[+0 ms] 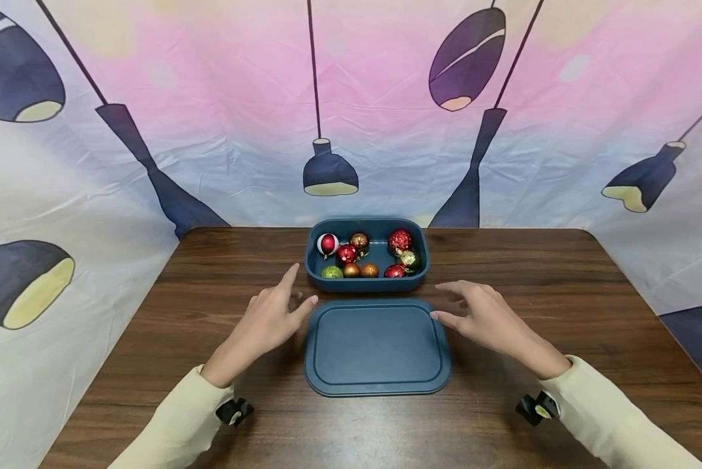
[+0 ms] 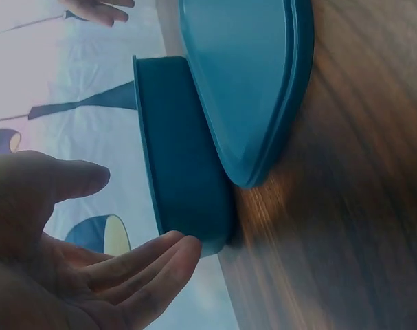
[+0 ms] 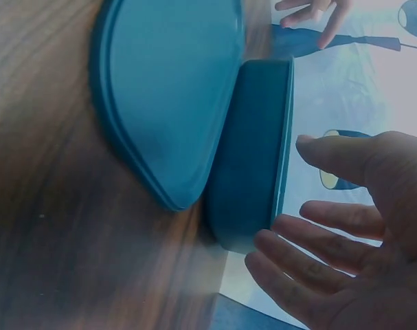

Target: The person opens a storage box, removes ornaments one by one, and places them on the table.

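Note:
A dark blue-green rectangular box (image 1: 362,284) with rounded corners stands near the far edge of the table. Inside it lie several Christmas baubles, among them a red one (image 1: 400,240), a green one (image 1: 331,272) and a red-and-white one (image 1: 328,244). Its matching flat lid (image 1: 380,345) lies on the table just in front of the box. My left hand (image 1: 268,319) hovers at the left, by the gap between box and lid, fingers extended and holding nothing. Opposite it, my right hand (image 1: 488,319) hovers beside the lid's far right corner, fingers spread, also holding nothing.
The brown wood-grain table (image 1: 210,326) reaches out on both sides of the box and lid. Behind it hangs a cloth backdrop (image 1: 257,130) printed with lamps. A dark device (image 1: 234,412) is strapped at my left wrist, another (image 1: 536,408) at my right.

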Tool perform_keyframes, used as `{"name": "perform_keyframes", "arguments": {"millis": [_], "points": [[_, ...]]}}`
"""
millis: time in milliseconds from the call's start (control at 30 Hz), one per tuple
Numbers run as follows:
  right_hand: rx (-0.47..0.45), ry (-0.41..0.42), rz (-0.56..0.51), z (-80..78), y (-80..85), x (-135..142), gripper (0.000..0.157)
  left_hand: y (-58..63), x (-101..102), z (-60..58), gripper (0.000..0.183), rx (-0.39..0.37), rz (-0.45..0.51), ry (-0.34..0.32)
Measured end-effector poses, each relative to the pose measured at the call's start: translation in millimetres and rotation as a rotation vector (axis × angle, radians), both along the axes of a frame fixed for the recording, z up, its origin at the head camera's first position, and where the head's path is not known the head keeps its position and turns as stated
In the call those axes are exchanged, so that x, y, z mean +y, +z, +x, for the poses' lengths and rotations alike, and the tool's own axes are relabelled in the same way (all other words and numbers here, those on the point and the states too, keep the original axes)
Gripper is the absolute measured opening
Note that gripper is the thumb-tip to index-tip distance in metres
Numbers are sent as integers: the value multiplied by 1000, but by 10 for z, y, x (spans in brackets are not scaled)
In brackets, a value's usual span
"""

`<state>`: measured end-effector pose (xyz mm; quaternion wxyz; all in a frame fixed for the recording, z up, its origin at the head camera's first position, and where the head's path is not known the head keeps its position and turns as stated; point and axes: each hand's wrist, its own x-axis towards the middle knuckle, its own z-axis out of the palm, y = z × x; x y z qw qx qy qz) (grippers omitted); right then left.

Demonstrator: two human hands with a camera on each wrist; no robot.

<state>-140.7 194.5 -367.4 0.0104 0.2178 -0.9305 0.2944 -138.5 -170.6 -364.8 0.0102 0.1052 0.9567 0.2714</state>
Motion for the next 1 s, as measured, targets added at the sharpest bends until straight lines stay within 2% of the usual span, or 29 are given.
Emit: {"name": "perform_keyframes", "arguments": {"millis": [300,667,1000], "points": [[-23,-3,-38,-205,85,-57,43,-1,-34,-233,77,-49,45,36],[-51,-4,-60,-441,148,-143,41,21,12,-406,76,-131,98,62],[-125,-26,-65,-614,156,-207,39,-38,-25,-527,73,-234,253,38]]}}
